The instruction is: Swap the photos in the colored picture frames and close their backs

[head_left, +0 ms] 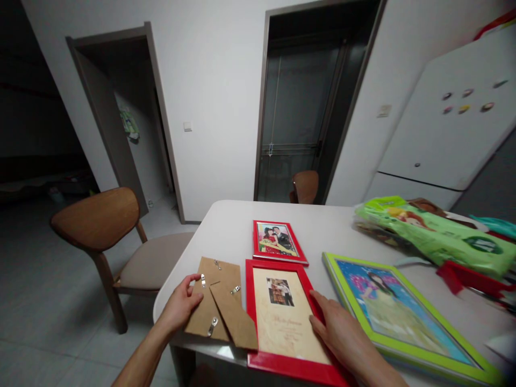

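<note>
A brown picture-frame backing board lies with its metal clips and stand flap facing up. My left hand holds its left edge, with the thumb over the top and the fingers curled. Just right of it is a large red picture frame, face up with a cream printed sheet and a small photo inside. My right hand grips this frame's right side, its fingertips on the border and sheet. The board's lower right corner meets the frame's left border. Behind lies a smaller red picture frame with a couple's photo.
A lime-green picture frame lies to the right on the white table. Beyond it are a green plastic package and a red item. A wooden chair stands left, another chair behind the table.
</note>
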`<state>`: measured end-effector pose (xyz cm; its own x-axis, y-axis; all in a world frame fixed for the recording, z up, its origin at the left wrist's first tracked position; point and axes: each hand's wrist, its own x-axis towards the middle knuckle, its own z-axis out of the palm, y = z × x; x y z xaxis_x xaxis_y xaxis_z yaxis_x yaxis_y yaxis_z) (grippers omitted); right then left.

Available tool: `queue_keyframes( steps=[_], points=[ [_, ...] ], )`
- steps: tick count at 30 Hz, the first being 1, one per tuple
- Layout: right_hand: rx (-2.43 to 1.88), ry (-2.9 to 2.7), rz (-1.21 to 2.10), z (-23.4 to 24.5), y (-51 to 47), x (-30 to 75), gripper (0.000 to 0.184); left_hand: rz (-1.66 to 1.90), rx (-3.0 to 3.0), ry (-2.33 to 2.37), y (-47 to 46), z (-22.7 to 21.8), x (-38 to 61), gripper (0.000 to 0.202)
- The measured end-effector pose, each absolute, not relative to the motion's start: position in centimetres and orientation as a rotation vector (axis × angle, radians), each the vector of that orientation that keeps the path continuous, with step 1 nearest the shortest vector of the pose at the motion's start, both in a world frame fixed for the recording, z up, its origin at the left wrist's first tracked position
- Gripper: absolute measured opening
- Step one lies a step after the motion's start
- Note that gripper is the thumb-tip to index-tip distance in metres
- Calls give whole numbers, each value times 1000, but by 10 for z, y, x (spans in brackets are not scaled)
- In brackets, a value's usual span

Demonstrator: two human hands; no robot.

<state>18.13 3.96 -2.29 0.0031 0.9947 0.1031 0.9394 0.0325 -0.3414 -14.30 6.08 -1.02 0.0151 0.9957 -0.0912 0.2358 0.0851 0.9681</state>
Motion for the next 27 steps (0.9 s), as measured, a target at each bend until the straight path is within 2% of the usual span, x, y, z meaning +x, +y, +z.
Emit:
queue_keyframes(
  steps=[5,8,11,14,17,19,24,27],
  points=[
    [-1953,-1831,343,-15,44,177,52,1000,1580,1642,65,-10,-145,46],
    [-1790,-1534,783,-4,42,176,60,1051,1719,1669,64,-5,-130,49],
    [-1443,-1099,1315,12,36,172,67,1060,1814,1592,54,4,-93,44],
    [-1226,-881,1478,27,27,164,76,1032,1863,1417,36,15,-41,46],
    [-1202,-905,1458,37,21,156,86,953,1956,1180,16,20,7,73],
    [-1221,-970,1405,39,20,154,87,909,2053,1107,9,22,26,81],
    [-1429,-1190,1182,27,32,167,78,1204,2197,1094,13,37,12,54],
    [-1717,-1490,828,11,43,181,63,1363,1990,1330,23,44,-22,46]
  ],
)
